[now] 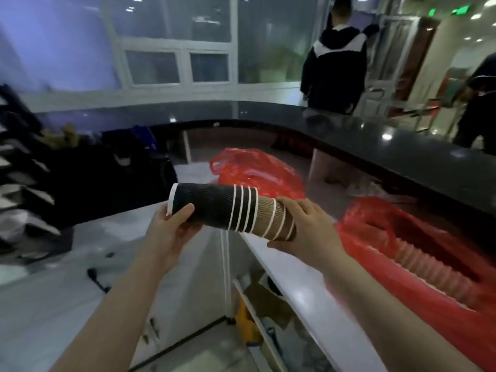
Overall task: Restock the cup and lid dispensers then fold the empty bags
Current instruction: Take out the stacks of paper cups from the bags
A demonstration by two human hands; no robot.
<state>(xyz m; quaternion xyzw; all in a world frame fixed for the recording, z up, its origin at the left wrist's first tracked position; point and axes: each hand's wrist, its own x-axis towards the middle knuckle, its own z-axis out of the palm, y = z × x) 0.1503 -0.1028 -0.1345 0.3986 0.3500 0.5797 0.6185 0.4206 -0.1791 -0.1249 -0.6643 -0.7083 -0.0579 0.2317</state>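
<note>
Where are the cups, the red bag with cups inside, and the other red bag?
cups (214, 208), head view, black ribbed side of the held stack
near bag (418, 291), head view, red plastic over the cups inside
far bag (257, 170), head view, crumpled top

The room is dim and looks bluish, mostly in the upper left of the frame. Small ceiling lights glow at the upper right, and green signs shine there too. The dark shiny countertop shows little white spots of glare. The white tabletop gleams softly near the middle. The left edge is smeared with blur, and the black rack there looks streaky. Straight lines bend near the edges. The stack of cups in the middle looks sharpest.
</note>
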